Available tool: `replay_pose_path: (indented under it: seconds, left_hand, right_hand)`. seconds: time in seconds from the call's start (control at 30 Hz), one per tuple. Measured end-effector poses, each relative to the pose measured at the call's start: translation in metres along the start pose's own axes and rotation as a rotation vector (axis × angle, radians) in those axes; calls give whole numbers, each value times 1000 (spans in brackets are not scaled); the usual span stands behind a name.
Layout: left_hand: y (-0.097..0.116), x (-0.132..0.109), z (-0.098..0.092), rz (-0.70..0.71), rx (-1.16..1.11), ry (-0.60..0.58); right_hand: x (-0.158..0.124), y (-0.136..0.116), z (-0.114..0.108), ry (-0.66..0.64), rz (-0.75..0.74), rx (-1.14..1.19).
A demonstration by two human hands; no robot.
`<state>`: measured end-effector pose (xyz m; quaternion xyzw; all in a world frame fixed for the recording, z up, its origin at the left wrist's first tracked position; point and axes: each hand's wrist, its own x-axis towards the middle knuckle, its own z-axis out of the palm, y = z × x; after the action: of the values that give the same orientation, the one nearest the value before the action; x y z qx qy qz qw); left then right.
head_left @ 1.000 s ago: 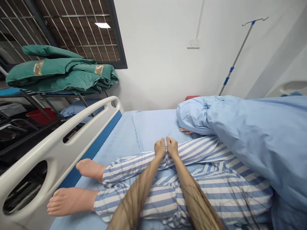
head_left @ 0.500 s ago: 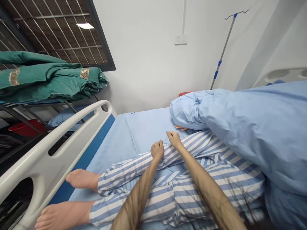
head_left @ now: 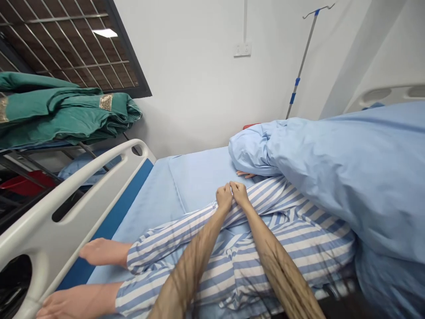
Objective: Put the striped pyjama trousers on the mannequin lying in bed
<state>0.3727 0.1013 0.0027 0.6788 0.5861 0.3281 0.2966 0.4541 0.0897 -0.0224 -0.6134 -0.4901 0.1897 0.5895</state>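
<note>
My left hand point(head_left: 224, 196) is a closed fist resting against the far leg, near the knee, of a pair of blue-and-white striped trousers point(head_left: 265, 193). Beside it, my right hand point(head_left: 239, 193) is also balled into a fist, its knuckles meeting the left's at the same spot. No object shows in either hand. The trousers are on a figure lying on the bed, whose smooth bare feet point(head_left: 104, 252) look like a manikin's. A light blue quilt point(head_left: 315, 155) covers the upper body, and fingers point(head_left: 245, 174) peek out from under its edge.
At the left stands the bed's white footboard point(head_left: 93, 190), with a blue strip along its inner side. Folded green bedding point(head_left: 66, 113) lies on a neighbouring frame below a barred window point(head_left: 73, 44). Behind the quilt rises an IV pole point(head_left: 302, 62). A light blue sheet point(head_left: 199, 173) covers the mattress.
My two fists have come together; before, they were apart along the leg. The right has come down onto the trousers. The whole view has shifted slightly.
</note>
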Motion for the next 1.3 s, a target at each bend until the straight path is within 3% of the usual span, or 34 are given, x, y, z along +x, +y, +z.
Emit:
replay_pose_path:
  seconds: [0.2, 0.4, 0.57, 0.73, 0.9, 1.07, 1.2, 1.3]
  left_hand:
    - [-11, -13, 5, 10, 93, -80]
    - [-10, -10, 5, 15, 84, -45]
    - [-13, -11, 9, 14, 52, -26]
    - [-14, -12, 8, 30, 15, -20]
    - [14, 8, 11, 51, -86, 14]
    - [47, 18, 40, 49, -248, 53]
    - [39, 9, 62, 21, -141, 26]
    - [29, 6, 64, 66, -115, -36]
  right_hand:
    - [13, -13, -3, -77, 23, -151]
    - [44, -51, -33, -99, -179, -320]
    - [32, -20, -55, -5, -64, -303]
    - [14, 12, -54, 31, -7, -277]
    - [18, 11, -53, 57, -20, -244]
    - [21, 15, -54, 62, -20, -246]
    - [20, 13, -53, 91, 19, -251]
    - [17, -1, -54, 132, -42, -369]
